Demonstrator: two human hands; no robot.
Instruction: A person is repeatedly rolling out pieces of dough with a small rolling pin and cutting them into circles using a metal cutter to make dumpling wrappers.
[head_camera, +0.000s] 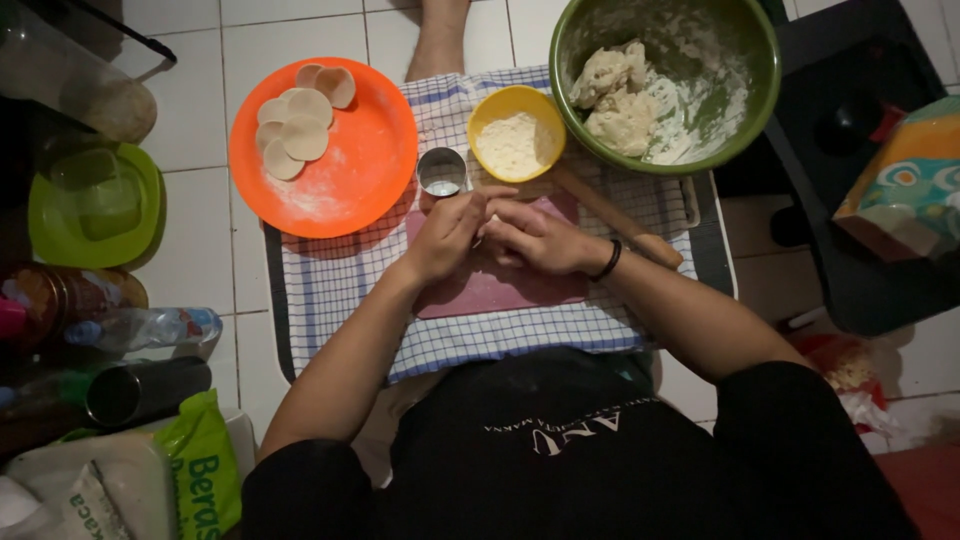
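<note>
Your hands, left (445, 235) and right (535, 238), meet over the pink board (500, 285), pinching dough (488, 222) I can barely see, just below the yellow flour bowl (516, 133)

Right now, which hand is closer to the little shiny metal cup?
The left hand. It sits just below the metal cup, its fingertips almost reaching it. The right hand is farther off, below and to the right of the cup, on the pink board.
</note>
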